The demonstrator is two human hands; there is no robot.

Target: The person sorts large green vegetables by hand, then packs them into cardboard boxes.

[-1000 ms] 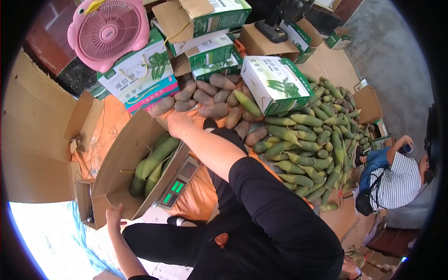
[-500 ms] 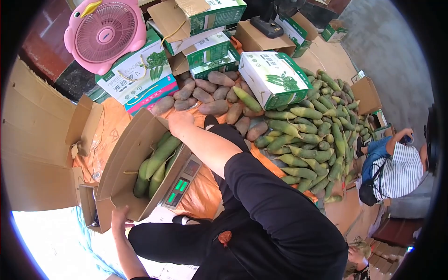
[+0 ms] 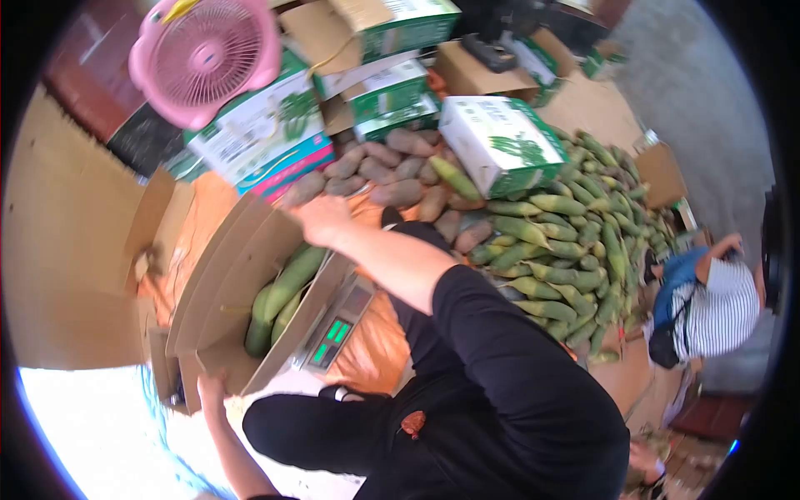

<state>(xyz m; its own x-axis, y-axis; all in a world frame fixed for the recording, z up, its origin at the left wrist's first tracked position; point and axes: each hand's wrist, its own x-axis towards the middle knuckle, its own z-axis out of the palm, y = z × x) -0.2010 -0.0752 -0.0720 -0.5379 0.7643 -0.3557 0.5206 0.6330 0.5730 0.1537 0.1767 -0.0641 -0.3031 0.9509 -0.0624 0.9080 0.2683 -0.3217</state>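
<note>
An open cardboard box (image 3: 250, 218) with several long green radishes (image 3: 287, 287) inside sits tilted over the digital scale (image 3: 332, 340), whose green display is lit. My right hand (image 3: 327, 219) grips the box's far end near its upper corner, fingers partly hidden behind the cardboard. At the near end, my left hand (image 3: 212, 387) holds the lower corner, the thumb side pressed to the board. Beyond my right hand lie brownish tubers (image 3: 396, 193), and to the right spreads a big heap of green radishes (image 3: 575, 242).
A pink fan (image 3: 207, 58) stands on a printed carton (image 3: 262, 125) at the back left. More green-and-white cartons (image 3: 500, 142) stand behind the heap. Large cardboard (image 3: 75, 250) is at the left. A person in a striped shirt (image 3: 723, 304) is at the far right.
The whole view has shifted slightly right and is more blurred. Both hands keep their hold on the box, which hides more of its radishes now.
</note>
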